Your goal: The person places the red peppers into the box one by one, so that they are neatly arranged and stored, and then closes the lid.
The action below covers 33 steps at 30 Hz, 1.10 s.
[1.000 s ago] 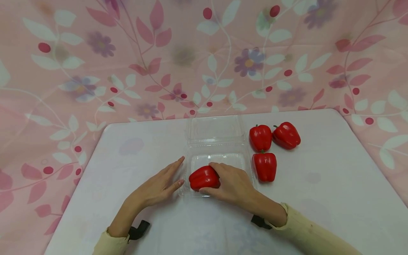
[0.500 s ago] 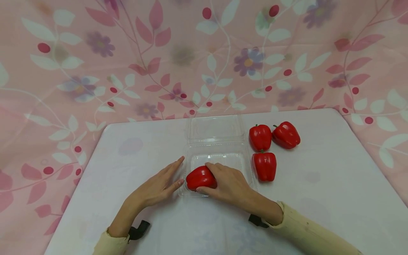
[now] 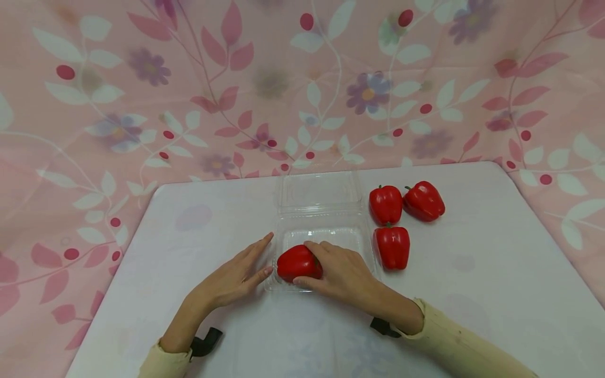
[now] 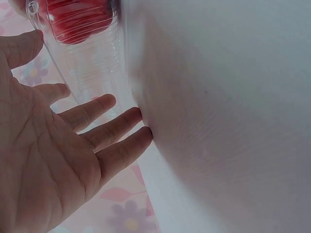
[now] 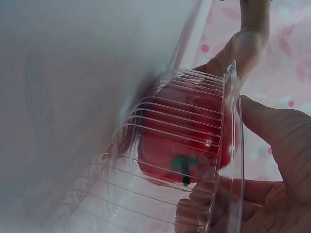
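My right hand [image 3: 345,273] grips a red bell pepper [image 3: 298,263] inside the front left part of a clear plastic clamshell container [image 3: 331,233]. In the right wrist view, the pepper [image 5: 182,131] shows through the ribbed clear wall, its green stem facing the right hand's fingers. Beside the container's left edge, my left hand [image 3: 233,278] holds nothing and has its fingers extended. The left wrist view shows that hand's [image 4: 53,145] thumb tip right at the container's rim, with its lower fingertips at the tabletop. The container's hinged lid [image 3: 320,190] lies folded back, away from me.
To the right of the container sit more red bell peppers: one at the back [image 3: 385,205], one farther right [image 3: 424,201] and one nearer [image 3: 392,248]. A white cloth covers the table [image 3: 472,304]. Behind it hangs a pink floral curtain [image 3: 302,94].
The right hand and its pepper have shifted slightly left within the container over the last second. My left hand, the container and the other peppers have stayed in place.
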### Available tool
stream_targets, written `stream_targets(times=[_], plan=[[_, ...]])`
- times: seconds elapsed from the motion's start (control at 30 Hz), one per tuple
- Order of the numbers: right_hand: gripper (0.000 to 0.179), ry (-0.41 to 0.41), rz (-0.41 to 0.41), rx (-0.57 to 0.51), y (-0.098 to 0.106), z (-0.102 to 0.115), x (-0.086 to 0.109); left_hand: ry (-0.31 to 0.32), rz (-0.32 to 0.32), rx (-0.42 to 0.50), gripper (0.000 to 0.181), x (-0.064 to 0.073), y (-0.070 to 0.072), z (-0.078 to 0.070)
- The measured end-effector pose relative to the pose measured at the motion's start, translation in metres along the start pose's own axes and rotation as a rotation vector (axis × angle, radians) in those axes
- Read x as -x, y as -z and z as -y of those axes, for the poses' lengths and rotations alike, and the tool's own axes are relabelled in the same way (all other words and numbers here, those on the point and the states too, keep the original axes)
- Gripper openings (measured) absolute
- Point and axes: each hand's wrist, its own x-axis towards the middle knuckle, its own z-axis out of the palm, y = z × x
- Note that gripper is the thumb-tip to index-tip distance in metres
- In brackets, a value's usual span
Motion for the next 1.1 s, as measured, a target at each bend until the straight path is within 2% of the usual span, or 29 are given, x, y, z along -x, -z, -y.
stream_targets(times=[0.4,0.67,1.1], plan=[[0.07,-0.023,-0.02,-0.029,0.013,-0.01,0.006,0.006,-0.004,-0.004,0.075,0.0,0.0,0.0],[0.07,-0.031,-0.105,0.008,0.026,-0.019,0.011,-0.003,-0.016,-0.007,0.075,0.0,-0.001,0.001],[0.068,-0.058,-0.195,0.0,0.047,-0.04,0.02,0.0,-0.012,-0.006,0.075,0.0,-0.001,0.001]])
